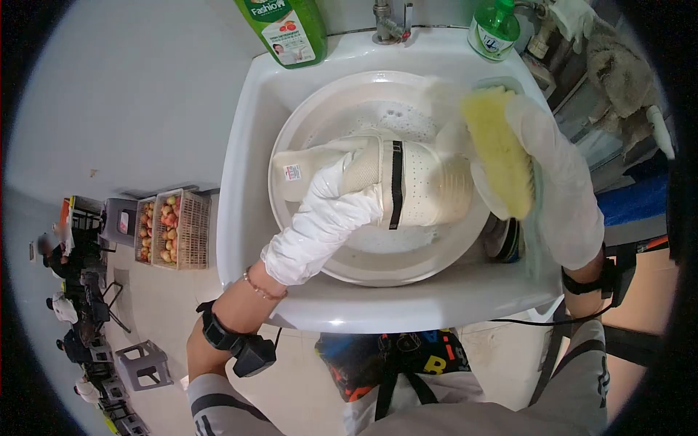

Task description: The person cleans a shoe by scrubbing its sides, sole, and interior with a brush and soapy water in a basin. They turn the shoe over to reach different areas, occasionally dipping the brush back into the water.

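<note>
A white perforated shoe (429, 185) with a black strap lies over a round white basin (378, 277) of sudsy water. My left hand (331, 207), in a white glove, grips it around the middle. To the right, my gloved right hand (549, 145) holds a yellow brush or sponge (498, 149) beside the shoe's end, without clear contact; motion blurs this hand. The basin stands inside a white sink (407, 316).
A green detergent bottle (287, 33) and a green pump bottle (494, 33) stand on the sink's back edge, either side of the tap (389, 25). A round tin (502, 240) sits right of the basin. Fruit crates (193, 232), stools (142, 363) and several people are at left.
</note>
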Action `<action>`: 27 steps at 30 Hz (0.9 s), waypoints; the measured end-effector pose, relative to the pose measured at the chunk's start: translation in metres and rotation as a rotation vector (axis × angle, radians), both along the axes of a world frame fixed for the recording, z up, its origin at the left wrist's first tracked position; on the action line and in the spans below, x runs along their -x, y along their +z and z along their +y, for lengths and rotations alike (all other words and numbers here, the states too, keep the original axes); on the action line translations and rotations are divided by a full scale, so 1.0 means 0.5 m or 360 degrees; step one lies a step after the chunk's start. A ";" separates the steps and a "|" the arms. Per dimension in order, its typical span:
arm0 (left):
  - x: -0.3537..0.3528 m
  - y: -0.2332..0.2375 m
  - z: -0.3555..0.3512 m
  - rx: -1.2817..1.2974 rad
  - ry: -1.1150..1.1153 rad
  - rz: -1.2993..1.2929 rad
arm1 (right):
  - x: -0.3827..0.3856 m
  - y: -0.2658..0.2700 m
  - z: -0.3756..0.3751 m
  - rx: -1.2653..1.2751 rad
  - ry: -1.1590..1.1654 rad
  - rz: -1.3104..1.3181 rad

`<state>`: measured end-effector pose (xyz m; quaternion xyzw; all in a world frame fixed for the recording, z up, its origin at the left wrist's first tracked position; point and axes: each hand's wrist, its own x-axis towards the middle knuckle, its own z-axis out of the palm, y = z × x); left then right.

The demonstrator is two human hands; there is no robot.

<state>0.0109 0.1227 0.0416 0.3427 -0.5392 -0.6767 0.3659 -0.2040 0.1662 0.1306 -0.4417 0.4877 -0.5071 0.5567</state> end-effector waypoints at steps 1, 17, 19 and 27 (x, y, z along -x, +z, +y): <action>0.000 0.004 0.000 0.0004 -0.0001 0.0011 | 0.011 -0.006 -0.010 0.0004 -0.0001 0.0011; 0.000 -0.016 -0.003 -0.0001 -0.0069 -0.0031 | -0.006 -0.050 -0.048 0.1302 0.0301 0.2077; -0.002 -0.028 0.007 -0.0029 -0.0050 -0.0052 | -0.001 -0.046 -0.043 0.1286 0.0373 0.2017; 0.008 -0.010 0.014 -0.0039 -0.0058 -0.0101 | 0.022 -0.034 -0.053 0.1314 0.0523 0.1938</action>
